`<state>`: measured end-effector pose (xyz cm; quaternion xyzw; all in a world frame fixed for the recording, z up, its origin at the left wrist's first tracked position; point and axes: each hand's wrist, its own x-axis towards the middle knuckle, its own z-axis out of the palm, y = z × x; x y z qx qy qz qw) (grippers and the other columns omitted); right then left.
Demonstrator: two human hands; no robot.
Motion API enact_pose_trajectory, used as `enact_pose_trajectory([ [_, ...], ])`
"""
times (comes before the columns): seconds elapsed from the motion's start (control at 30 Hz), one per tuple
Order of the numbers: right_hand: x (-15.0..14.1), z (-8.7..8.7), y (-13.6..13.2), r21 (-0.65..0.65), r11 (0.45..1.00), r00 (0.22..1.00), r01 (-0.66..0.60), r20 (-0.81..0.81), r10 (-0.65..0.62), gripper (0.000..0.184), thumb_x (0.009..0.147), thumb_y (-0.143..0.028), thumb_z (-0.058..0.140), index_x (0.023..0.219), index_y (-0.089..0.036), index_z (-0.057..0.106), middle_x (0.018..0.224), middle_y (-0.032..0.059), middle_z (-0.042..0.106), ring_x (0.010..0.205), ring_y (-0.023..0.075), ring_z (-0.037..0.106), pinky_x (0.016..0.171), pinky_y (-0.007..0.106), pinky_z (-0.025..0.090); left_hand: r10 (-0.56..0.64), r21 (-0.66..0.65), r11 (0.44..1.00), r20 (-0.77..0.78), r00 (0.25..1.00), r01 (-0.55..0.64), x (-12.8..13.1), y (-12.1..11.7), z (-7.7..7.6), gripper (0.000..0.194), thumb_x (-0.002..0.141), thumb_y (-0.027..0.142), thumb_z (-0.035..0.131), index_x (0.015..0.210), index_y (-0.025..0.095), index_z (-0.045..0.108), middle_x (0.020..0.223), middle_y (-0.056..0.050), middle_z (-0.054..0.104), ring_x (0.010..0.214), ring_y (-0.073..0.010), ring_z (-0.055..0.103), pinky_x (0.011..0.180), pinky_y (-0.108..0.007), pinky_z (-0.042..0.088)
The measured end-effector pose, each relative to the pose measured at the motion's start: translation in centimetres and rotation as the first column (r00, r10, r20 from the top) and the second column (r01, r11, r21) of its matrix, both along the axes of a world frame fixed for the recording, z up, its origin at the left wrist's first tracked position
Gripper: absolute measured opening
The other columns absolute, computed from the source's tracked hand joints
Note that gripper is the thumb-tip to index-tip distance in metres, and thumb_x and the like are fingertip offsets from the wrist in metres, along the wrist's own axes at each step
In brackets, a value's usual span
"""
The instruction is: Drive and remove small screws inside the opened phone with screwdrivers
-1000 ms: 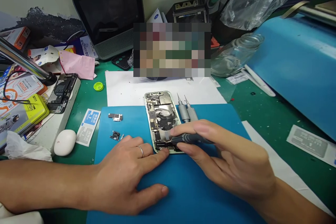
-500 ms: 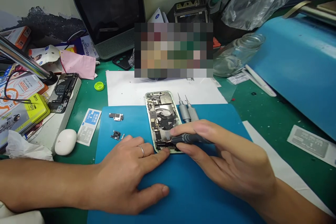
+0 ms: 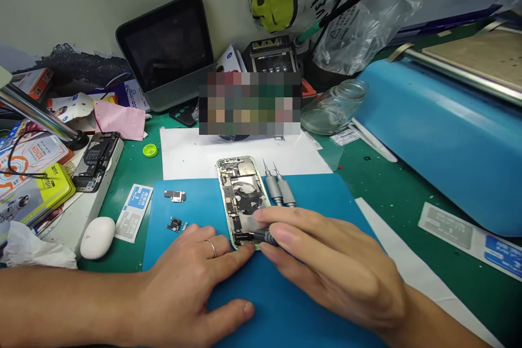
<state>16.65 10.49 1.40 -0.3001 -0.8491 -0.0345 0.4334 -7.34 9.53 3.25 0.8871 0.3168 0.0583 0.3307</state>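
An opened smartphone [image 3: 244, 179] lies on the blue mat [image 3: 244, 293], its inner parts exposed. My left hand [image 3: 204, 272] rests flat on the mat to its left, fingers apart, the index fingertip pressing the phone's bottom edge. Closed around a slim black ribbed tool [image 3: 267, 236] is my right hand [image 3: 334, 266]; the tool's narrow tip meets the lower part of the phone, and its exact kind is not clear. Two grey screwdrivers [image 3: 279, 187] lie just right of the phone. Left of it sit a small metal-faced part [image 3: 176, 196] and a tiny dark part [image 3: 175, 224].
On the left are a second opened phone [image 3: 97, 160], a white rounded case [image 3: 98, 237], a printed card [image 3: 134, 212] and boxes. A dark-screened device [image 3: 167, 54] stands behind. A glass jar [image 3: 336, 106] leans at the back right. White paper [image 3: 187, 152] lies beyond the mat.
The whole scene sits lower and somewhat further left as the head view has shifted. My right-hand fingers have changed their hold on the black tool, covering more of it; my left hand keeps its place.
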Motion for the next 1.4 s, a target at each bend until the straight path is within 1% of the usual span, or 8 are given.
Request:
enact_pose_trajectory([
  [0.17, 0.04, 0.3, 0.15, 0.022, 1.0, 1.0, -0.022, -0.014, 0.023, 0.022, 0.095, -0.003, 0.058, 0.113, -0.014, 0.06, 0.095, 0.015, 0.081, 0.087, 0.0189, 0.08, 0.069, 0.026, 0.068, 0.0, 0.002, 1.0, 0.023, 1.0, 0.0, 0.03, 0.03, -0.07, 0.048, 0.102, 0.047, 0.062, 0.143, 0.023, 0.058, 0.106, -0.007, 0.071, 0.09, -0.0294, 0.067, 0.085, -0.046, 0.05],
  [0.33, -0.02, 0.47, 0.08, 0.035, 0.999, 1.0, -0.017, 0.006, 0.017, 0.015, 0.097, -0.006, 0.061, 0.111, -0.013, 0.062, 0.093, 0.0148, 0.081, 0.086, 0.02, 0.081, 0.07, 0.027, 0.068, -0.005, 0.003, 1.0, 0.001, 1.0, 0.005, -0.02, 0.11, 0.08, 0.052, 0.103, 0.047, 0.06, 0.149, 0.025, 0.053, 0.123, -0.01, 0.072, 0.098, -0.0312, 0.069, 0.089, -0.048, 0.051],
  [0.43, -0.18, 0.38, 0.06, 0.031, 0.999, 1.0, -0.006, 0.005, 0.006, 0.016, 0.097, -0.004, 0.061, 0.111, -0.013, 0.063, 0.092, 0.0149, 0.081, 0.086, 0.0199, 0.08, 0.072, 0.028, 0.068, -0.006, 0.01, 1.0, -0.006, 1.0, 0.006, -0.03, 0.12, 0.11, 0.054, 0.103, 0.049, 0.06, 0.151, 0.024, 0.051, 0.125, -0.011, 0.072, 0.099, -0.0323, 0.069, 0.087, -0.048, 0.051],
  [0.7, -0.2, 0.26, 0.36, -0.004, 1.0, 0.999, -0.02, -0.044, 0.02, 0.019, 0.097, -0.006, 0.06, 0.114, -0.015, 0.061, 0.095, 0.013, 0.08, 0.083, 0.0181, 0.079, 0.064, 0.026, 0.067, -0.01, 0.007, 1.0, 0.016, 1.0, 0.01, 0.1, 0.1, -0.03, 0.052, 0.103, 0.047, 0.061, 0.148, 0.02, 0.056, 0.103, -0.008, 0.07, 0.088, -0.0287, 0.065, 0.081, -0.044, 0.047],
  [0.83, -0.29, 0.42, 0.47, -0.035, 0.999, 0.993, -0.024, -0.112, 0.02, 0.03, 0.093, 0.0, 0.064, 0.119, -0.015, 0.062, 0.1, 0.0128, 0.08, 0.092, 0.0183, 0.079, 0.071, 0.027, 0.068, -0.013, 0.029, 1.0, 0.016, 1.0, 0.013, 0.13, 0.21, 0.02, 0.054, 0.105, 0.049, 0.057, 0.149, 0.018, 0.056, 0.099, -0.007, 0.068, 0.085, -0.028, 0.062, 0.078, -0.043, 0.045],
  [1.07, 0.32, 0.69, 0.33, -0.115, 0.992, 0.997, -0.054, -0.066, 0.047, 0.046, 0.096, -0.006, 0.06, 0.139, -0.021, 0.055, 0.109, 0.0125, 0.081, 0.099, 0.0223, 0.081, 0.076, 0.032, 0.071, -0.03, 0.063, 0.998, 0.021, 0.999, 0.028, 0.13, 0.24, 0.03, 0.051, 0.107, 0.05, 0.054, 0.147, 0.018, 0.056, 0.1, -0.008, 0.069, 0.086, -0.0275, 0.063, 0.078, -0.041, 0.045],
  [1.2, 0.28, 0.71, 0.36, -0.125, 0.991, 0.997, -0.044, -0.067, 0.036, 0.049, 0.096, -0.007, 0.064, 0.141, -0.023, 0.054, 0.106, 0.0117, 0.081, 0.096, 0.0221, 0.081, 0.074, 0.032, 0.07, -0.038, 0.066, 0.997, 0.022, 0.999, 0.037, 0.11, 0.25, -0.01, 0.051, 0.106, 0.048, 0.057, 0.146, 0.017, 0.056, 0.098, -0.008, 0.069, 0.084, -0.0273, 0.062, 0.075, -0.04, 0.043],
  [1.4, -0.06, 0.71, 0.69, -0.06, 0.997, 0.998, -0.053, -0.039, 0.05, 0.047, 0.096, -0.002, 0.057, 0.139, -0.02, 0.054, 0.107, 0.0142, 0.08, 0.1, 0.0221, 0.08, 0.075, 0.034, 0.07, -0.035, 0.076, 0.997, 0.023, 0.999, 0.033, 0.21, 0.37, 0.05, 0.052, 0.107, 0.049, 0.054, 0.148, 0.017, 0.055, 0.1, -0.008, 0.069, 0.086, -0.0282, 0.062, 0.077, -0.041, 0.044],
])
